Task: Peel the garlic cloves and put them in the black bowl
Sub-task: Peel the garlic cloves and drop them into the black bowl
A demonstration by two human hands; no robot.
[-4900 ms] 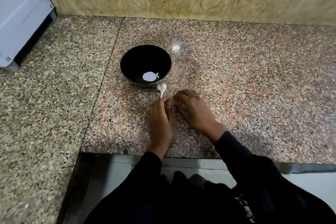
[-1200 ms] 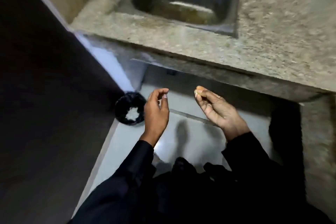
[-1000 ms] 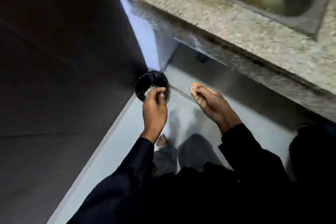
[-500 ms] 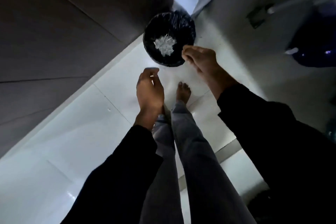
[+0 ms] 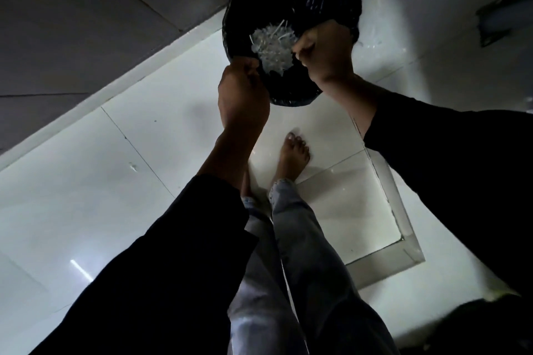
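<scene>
Down from the counter they had gone, both hands now over the black-lined bin (image 5: 291, 29) on the white floor (image 5: 86, 196), pale scraps (image 5: 272, 49) heaped inside. Left hand (image 5: 242, 95) and right hand (image 5: 326, 49) hung bunched at its rim; whether either pinched peel, I couldn't tell. Black bowl and cloves were out of sight. Any skins let go short of the rim looked likely to scatter by that bare foot (image 5: 292, 157).

No legible text or labels, perhaps lost to dimness.
</scene>
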